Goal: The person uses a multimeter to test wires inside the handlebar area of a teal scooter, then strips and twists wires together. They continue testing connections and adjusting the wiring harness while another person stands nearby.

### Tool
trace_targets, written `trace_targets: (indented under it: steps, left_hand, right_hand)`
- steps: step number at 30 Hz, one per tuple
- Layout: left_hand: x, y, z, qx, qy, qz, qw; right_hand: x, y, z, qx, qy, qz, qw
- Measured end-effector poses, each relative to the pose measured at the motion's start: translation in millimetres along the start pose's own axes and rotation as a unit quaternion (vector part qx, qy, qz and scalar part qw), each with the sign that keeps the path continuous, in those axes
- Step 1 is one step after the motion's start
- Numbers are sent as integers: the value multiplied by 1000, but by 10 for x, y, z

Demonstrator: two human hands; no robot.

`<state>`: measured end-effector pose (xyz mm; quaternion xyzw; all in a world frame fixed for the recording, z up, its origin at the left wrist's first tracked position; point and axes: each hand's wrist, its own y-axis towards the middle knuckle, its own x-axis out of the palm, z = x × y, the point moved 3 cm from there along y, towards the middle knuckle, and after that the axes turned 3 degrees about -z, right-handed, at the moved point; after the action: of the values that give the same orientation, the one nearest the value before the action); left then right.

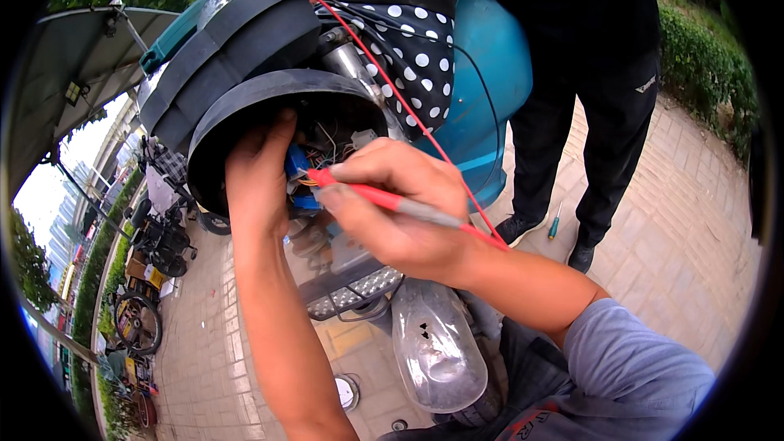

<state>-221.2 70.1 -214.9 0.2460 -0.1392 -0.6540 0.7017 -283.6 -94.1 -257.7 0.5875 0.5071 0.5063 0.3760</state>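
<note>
My left hand [255,171] reaches into a round black headlight shell [282,80], thumb up. It is closed around a blue wire connector [296,162], though most of its fingers are hidden. From the right, my right hand [408,216] pinches a red and grey test probe [384,198]. Its tip end meets the wires at the blue connector; the exact contact point is too small to tell. A red test lead [408,106] runs from the probe up past the shell. Loose wires and a second blue connector [307,203] lie just below.
A clear-topped front mudguard [437,351] sits below my arms. Behind the shell are a teal vehicle body [482,73] and a polka-dot cover [420,57]. A person in dark trousers [616,139] stands close by, with a screwdriver [555,224] on the paving. Parked bikes [155,237] line the left.
</note>
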Motion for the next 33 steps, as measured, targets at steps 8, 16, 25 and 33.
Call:
trace_targets:
  steps: [8, 16, 25, 33]
  left_hand:
    - [178, -5, 150, 179, 353, 116, 911]
    - [-46, -78, 17, 150, 353, 30, 923]
    - [142, -213, 24, 148, 311, -30, 938]
    - [331, -768, -1070, -220, -222, 42, 949]
  right_hand:
    - [-734, 516, 217, 250, 174, 64, 950]
    - [-945, 1707, 597, 241, -122, -86, 959]
    - [-488, 2573, 1128, 195, -388, -292, 852]
    - [-114, 2157, 909, 410, -326, -315, 791]
